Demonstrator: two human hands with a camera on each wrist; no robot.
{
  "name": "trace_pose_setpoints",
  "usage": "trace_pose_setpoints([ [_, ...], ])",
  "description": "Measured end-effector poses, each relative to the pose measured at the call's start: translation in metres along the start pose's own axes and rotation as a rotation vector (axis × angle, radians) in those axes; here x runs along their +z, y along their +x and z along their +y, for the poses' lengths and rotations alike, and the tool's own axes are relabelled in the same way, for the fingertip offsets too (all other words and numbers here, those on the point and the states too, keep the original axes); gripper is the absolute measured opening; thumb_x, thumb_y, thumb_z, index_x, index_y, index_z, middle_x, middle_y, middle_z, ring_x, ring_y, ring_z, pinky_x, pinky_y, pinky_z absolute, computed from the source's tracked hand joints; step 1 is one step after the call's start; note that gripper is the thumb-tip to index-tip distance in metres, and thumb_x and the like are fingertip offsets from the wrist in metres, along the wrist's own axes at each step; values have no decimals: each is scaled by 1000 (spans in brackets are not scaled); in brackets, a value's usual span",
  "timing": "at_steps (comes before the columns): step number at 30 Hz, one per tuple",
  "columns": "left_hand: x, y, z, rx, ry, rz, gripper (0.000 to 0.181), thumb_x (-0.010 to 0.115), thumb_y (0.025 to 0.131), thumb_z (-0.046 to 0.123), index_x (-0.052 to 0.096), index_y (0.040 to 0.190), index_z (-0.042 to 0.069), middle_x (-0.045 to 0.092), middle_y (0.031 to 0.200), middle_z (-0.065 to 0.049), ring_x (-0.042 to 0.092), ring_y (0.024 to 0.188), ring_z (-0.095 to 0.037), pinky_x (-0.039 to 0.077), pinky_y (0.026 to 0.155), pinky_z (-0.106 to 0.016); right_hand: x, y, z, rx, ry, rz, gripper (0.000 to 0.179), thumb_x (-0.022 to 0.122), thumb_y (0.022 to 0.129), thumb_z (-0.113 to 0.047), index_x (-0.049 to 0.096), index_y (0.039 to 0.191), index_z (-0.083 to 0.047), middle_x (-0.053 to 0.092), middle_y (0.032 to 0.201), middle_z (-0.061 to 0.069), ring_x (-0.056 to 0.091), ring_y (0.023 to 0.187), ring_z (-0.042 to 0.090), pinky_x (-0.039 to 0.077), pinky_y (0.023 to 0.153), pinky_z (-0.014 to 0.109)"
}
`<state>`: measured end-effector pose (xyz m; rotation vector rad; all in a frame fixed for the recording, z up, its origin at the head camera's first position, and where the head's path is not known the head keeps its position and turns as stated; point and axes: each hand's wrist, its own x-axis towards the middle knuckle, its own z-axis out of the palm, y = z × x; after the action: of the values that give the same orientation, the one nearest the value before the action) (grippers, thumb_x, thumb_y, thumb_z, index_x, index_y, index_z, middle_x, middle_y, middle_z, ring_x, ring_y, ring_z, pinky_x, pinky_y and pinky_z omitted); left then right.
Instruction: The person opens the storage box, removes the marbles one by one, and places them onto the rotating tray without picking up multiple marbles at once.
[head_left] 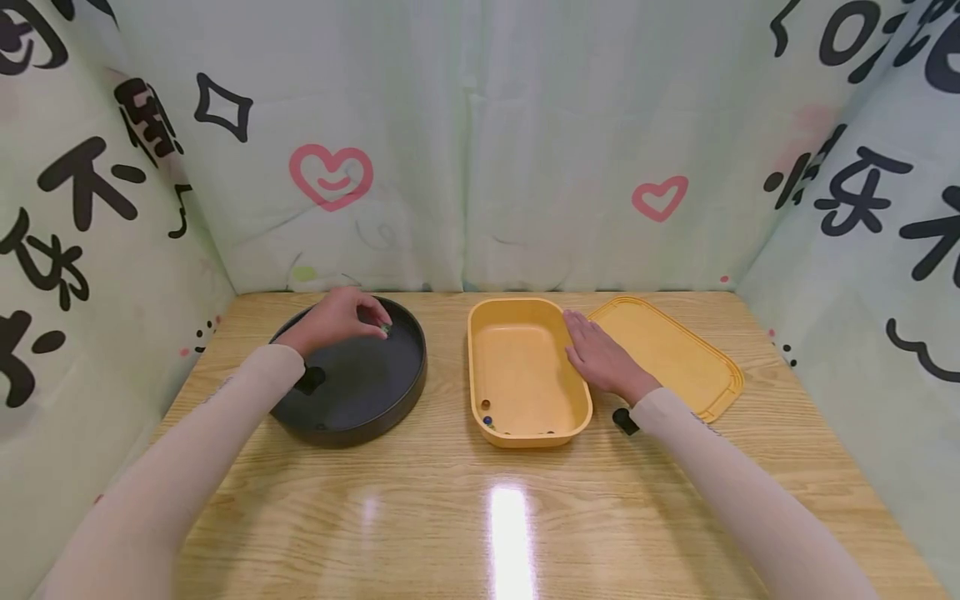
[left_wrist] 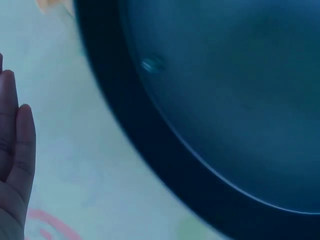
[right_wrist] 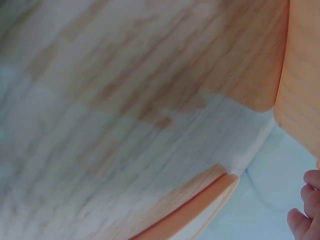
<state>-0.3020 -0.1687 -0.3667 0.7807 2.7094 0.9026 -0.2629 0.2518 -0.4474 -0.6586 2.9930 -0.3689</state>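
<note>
Nearest the camera come two pale sleeves (head_left: 135, 508), entering at seven and five o'clock; behind everything hangs a printed cloth (head_left: 465, 167); below it spreads the wood-grain tabletop (head_left: 420, 533). Taking the yellow box (head_left: 525, 358) as the dial's centre, the round black tray (head_left: 352, 392), larger than the box, sits at nine o'clock; a flat yellow lid (head_left: 663, 342) lies at three.

The right hand (head_left: 603, 358) rests against the box's rim at about three o'clock, fingers straight, gripping nothing; the left hand (head_left: 345, 317) reaches over the tray's far part, thumb and fingers bent toward each other.

Smallest are the marbles: a brown one (head_left: 486, 404) and a blue one (head_left: 487, 421) lie in the box between seven and eight o'clock; a green marble (head_left: 386, 329) shows at the left fingertips, toward one o'clock in the tray; the left wrist view shows one near the tray wall, apart from the fingers visible there; whether the left hand grasps anything, I cannot tell.

The step looks like picking up a marble; a low, light pinch on both sides of it should work best, since squeezing above its middle could send it rolling; the wall may serve as a backstop.
</note>
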Motion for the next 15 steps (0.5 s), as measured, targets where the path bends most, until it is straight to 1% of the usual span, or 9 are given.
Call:
trace_pose_setpoints([
  [4, 0, 1, -26, -48, -18, 47, 19, 72, 80, 10, 71, 97, 1, 71, 93, -11, 66, 84, -22, 53, 75, -35, 0, 0, 0, 3, -1, -6, 59, 33, 101, -19, 8, 147, 9, 13, 155, 25, 12, 144, 38, 12, 116, 52],
  [7, 1, 2, -39, -80, -33, 87, 20, 72, 80, 8, 70, 98, -2, 70, 93, -15, 66, 84, -25, 53, 75, -36, -1, 0, 0, 2, -8, -11, 59, 32, 101, -18, 7, 147, 9, 12, 155, 25, 12, 144, 38, 12, 116, 52],
  [11, 2, 3, -50, -126, -33, 135, 22, 71, 80, 7, 69, 99, -5, 70, 92, -19, 65, 83, -27, 52, 74, -35, -1, 0, 0, 3, -6, -14, 59, 32, 101, -18, 7, 147, 9, 12, 155, 25, 11, 144, 38, 12, 116, 52],
  [15, 4, 3, -56, -173, -28, 166, 22, 71, 80, 6, 69, 99, -6, 70, 91, -20, 64, 82, -29, 50, 72, -34, -2, 0, 0, 8, 1, -20, 59, 32, 101, -19, 6, 147, 9, 11, 155, 24, 11, 145, 38, 11, 116, 52],
])
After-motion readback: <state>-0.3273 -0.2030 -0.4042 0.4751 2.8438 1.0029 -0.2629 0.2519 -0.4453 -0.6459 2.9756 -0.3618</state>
